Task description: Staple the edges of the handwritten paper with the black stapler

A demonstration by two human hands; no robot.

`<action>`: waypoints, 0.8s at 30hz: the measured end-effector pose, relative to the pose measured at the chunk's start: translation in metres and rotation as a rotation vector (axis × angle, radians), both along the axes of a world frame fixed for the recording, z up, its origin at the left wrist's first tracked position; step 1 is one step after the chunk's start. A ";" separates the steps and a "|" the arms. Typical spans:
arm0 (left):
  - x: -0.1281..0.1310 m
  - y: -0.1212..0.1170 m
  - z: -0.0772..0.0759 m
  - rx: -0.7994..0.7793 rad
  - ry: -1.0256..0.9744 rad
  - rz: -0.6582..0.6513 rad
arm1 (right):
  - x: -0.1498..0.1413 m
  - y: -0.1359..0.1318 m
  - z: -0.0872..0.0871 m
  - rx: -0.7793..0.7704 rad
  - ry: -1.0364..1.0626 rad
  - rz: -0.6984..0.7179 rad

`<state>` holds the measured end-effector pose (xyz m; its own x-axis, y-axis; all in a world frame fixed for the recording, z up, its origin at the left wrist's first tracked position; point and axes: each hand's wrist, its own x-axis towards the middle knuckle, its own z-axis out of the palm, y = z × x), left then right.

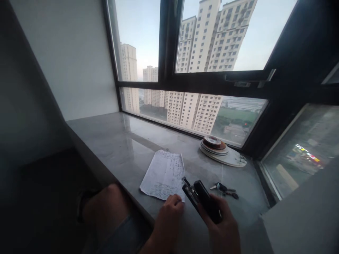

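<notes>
My right hand (222, 225) is closed round a black stapler (201, 198), held just above the grey stone sill (113, 137) with its open jaw pointing toward the paper. A handwritten sheet of paper (164, 174) lies flat on the sill. My left hand (169, 215) rests with curled fingers on the sheet's near right corner, right beside the stapler's jaw.
A bunch of keys (225, 189) lies just right of the stapler. A stack of plates (219, 148) stands by the window (193, 109) at the back right. My bare knee (106, 208) is at the sill's front edge, a white wall to the left.
</notes>
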<state>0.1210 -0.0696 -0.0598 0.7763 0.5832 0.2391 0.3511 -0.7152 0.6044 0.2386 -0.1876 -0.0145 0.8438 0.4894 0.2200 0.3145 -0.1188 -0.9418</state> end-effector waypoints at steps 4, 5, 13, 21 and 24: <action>-0.006 -0.005 -0.008 -0.053 -0.019 -0.005 | 0.001 0.001 -0.002 0.019 -0.062 -0.009; -0.009 -0.006 -0.010 -0.081 -0.040 0.003 | 0.002 0.002 -0.003 0.019 -0.079 -0.008; -0.032 0.088 0.039 0.153 -0.237 0.351 | -0.007 0.006 -0.008 -0.056 -0.238 0.214; 0.022 0.258 0.071 0.228 0.129 0.492 | -0.016 0.011 -0.024 -0.091 -0.244 0.428; 0.037 0.280 0.058 0.175 0.193 0.461 | -0.007 0.013 -0.037 -0.145 -0.269 0.417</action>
